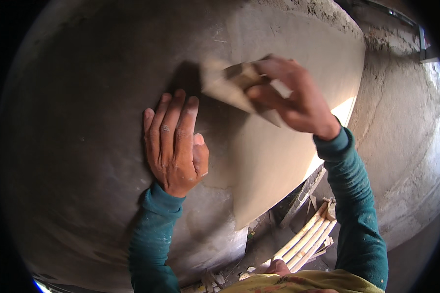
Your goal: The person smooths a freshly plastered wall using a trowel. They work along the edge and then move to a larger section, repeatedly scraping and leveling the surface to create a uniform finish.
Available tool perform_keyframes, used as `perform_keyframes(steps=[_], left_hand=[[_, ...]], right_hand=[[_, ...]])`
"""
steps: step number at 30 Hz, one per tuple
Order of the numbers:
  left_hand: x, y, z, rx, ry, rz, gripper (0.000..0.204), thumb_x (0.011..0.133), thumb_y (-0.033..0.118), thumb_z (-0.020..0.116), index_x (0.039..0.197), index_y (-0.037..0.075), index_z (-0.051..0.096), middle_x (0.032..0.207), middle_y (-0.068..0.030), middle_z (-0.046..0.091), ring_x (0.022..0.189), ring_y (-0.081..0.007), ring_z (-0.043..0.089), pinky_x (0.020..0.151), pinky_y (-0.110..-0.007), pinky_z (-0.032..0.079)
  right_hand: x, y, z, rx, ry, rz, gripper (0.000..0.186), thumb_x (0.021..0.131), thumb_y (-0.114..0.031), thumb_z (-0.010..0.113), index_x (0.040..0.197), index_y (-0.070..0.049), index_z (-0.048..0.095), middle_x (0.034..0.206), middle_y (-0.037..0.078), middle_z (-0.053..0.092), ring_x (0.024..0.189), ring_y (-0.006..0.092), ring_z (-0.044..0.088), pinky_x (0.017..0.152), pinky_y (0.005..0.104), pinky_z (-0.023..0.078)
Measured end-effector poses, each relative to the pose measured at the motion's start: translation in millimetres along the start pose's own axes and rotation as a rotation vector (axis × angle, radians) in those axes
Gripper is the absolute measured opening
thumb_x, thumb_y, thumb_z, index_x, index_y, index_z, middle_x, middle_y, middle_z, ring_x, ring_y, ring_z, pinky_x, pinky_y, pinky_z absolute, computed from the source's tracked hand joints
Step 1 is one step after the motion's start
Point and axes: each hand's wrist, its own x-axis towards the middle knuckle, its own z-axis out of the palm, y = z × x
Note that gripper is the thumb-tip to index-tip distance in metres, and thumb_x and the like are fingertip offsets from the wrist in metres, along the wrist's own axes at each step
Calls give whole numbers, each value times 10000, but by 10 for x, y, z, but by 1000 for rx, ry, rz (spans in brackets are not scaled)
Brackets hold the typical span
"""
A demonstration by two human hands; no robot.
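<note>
Against the dark grey plastered wall (pixel 83 117), my left hand (pixel 176 141) lies flat, palm down, its fingers stretched upward and pale specks on its skin. Up and to the right of it, my right hand (pixel 293 95) grips a plastering float (pixel 225 93). Motion blurs the float; its flat, pale plate is tilted and its handle is partly hidden by my fingers. A dark shadow falls on the wall just left of the plate. Behind and below the float spreads a lighter, smooth patch of plaster (pixel 274 161). Whether the plate touches the wall, I cannot tell.
Several pale bamboo poles (pixel 305 241) lie low on the right, near a rough plank (pixel 303 198) and scattered debris. The lighter patch ends at a sunlit right edge. Beyond it stands another rough wall (pixel 401 141). Crumbly, uneven plaster (pixel 322 12) runs along the top.
</note>
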Motion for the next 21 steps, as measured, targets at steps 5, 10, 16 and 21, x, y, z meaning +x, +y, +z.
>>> perform_keyframes(steps=[5, 10, 16, 21], left_hand=[[0, 21, 96, -35, 14, 21, 482, 1095, 281, 420, 1468, 39, 608, 1510, -174, 605, 1445, -385, 525, 1230, -613, 333], [-29, 9, 105, 1, 2, 20, 480, 1101, 281, 408, 1468, 44, 607, 1519, -169, 598, 1452, -382, 519, 1222, -618, 343], [14, 0, 100, 26, 12, 39, 481, 1101, 289, 402, 1456, 46, 617, 1515, -166, 605, 1449, -380, 526, 1218, -609, 353], [42, 7, 55, 43, 1, 43, 482, 1102, 292, 400, 1454, 44, 617, 1513, -162, 607, 1447, -377, 528, 1210, -614, 362]], right_hand=[[-379, 477, -322, 886, 182, 527, 427, 1109, -219, 555, 1458, 26, 586, 1243, 71, 702, 1132, 164, 655, 980, 327, 531], [-428, 810, -302, 1168, 304, 537, 434, 1127, -216, 459, 1461, 47, 550, 1305, 95, 661, 1144, 175, 646, 970, 324, 537], [-328, 914, -390, 904, 286, 470, 418, 1106, -289, 588, 1385, 20, 625, 1103, 40, 717, 937, 161, 679, 850, 312, 545], [-83, 961, -617, -162, 167, 122, 288, 1012, -213, 730, 1267, -79, 721, 1090, 12, 729, 943, 186, 672, 810, 338, 485]])
